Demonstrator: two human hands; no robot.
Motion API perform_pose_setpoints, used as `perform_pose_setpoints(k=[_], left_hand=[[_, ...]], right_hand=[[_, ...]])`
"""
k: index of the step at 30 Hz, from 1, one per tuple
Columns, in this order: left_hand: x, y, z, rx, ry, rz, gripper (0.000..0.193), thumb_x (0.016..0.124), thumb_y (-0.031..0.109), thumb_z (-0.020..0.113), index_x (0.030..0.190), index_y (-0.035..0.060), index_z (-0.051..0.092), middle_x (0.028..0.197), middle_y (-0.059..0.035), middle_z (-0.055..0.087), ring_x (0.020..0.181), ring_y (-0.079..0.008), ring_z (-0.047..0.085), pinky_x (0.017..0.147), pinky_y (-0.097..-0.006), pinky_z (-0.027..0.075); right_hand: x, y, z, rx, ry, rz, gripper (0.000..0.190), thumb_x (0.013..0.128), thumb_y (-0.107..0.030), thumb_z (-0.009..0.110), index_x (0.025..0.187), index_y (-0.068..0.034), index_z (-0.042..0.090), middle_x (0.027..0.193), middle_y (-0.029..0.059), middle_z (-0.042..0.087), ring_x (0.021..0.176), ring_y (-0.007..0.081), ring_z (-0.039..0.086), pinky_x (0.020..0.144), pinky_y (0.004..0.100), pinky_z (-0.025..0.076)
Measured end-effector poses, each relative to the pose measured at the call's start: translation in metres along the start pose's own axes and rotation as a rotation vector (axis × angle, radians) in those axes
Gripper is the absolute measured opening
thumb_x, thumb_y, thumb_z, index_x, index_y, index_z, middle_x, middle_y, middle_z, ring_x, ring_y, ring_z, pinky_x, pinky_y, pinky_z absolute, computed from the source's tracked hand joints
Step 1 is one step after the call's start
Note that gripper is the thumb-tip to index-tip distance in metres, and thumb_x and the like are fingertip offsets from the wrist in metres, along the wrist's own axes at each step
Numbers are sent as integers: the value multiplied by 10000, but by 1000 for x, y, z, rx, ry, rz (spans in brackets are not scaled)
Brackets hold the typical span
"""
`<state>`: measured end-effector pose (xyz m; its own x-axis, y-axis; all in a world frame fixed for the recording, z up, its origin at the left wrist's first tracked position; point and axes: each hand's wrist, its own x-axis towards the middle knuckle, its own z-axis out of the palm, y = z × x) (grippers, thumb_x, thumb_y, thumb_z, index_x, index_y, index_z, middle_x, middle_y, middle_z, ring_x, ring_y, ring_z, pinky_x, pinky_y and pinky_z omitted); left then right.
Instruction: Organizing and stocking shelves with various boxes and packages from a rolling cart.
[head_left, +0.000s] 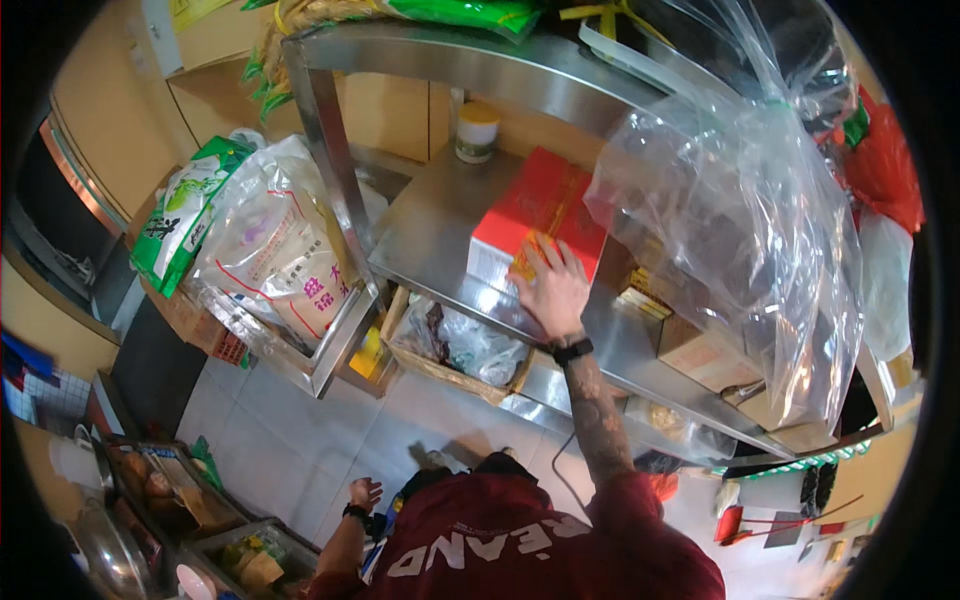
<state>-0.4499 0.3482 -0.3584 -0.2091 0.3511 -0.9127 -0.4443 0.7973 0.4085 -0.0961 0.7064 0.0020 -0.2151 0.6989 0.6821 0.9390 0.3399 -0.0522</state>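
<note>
My right hand (553, 292) is stretched out over a steel shelf, its fingers curved over a small orange-and-yellow packet (534, 256). The packet lies against the near side of a red cardboard box (553, 196) with yellow tape along its top. The palm hides part of both. Low in the picture, my left hand (365, 493) hangs away from the shelf, fingers loosely bent, with nothing visible in it. A jar with a yellow lid (476, 133) stands behind the red box. To the right of my right hand is a small yellow box (645, 292).
A large clear plastic bag (720, 195) hangs over the shelf's right part, above cardboard boxes (705, 356). At left, a steel post (337, 150) stands beside big white sacks (277, 240) and a green bag (191, 214). A carton of plastic bags (450, 382) sits below.
</note>
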Motion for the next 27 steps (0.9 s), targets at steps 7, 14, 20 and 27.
perform_pose_setpoints(k=[7,14,20,27], left_hand=[[-2,-48,8,43,-126,70,531,861,339,424,1303,54,351,1228,-188,525,1076,-350,519,896,-476,395],[-11,-97,45,-101,4,245,493,879,357,404,1249,31,409,1113,-170,568,1011,-303,567,832,-435,456],[-49,-172,103,-277,53,160,419,878,367,463,1205,106,450,1120,-130,581,958,-291,590,799,-444,459],[-121,-291,171,-556,270,219,351,877,334,453,1140,103,470,1076,-127,613,814,-221,611,711,-389,489]], right_hand=[[3,4,-12,148,-96,117,462,676,-348,710,1089,-150,645,1175,60,589,1075,297,536,902,375,441],[-52,25,-87,681,-258,-303,221,730,-48,648,951,-41,656,1052,156,620,993,314,584,866,380,454],[-121,38,-94,978,-890,-457,172,781,-70,628,950,-42,650,903,135,652,829,314,616,736,359,481],[-207,54,-51,872,-1243,-474,205,837,-115,588,1026,-41,621,952,161,633,874,312,617,735,366,475]])
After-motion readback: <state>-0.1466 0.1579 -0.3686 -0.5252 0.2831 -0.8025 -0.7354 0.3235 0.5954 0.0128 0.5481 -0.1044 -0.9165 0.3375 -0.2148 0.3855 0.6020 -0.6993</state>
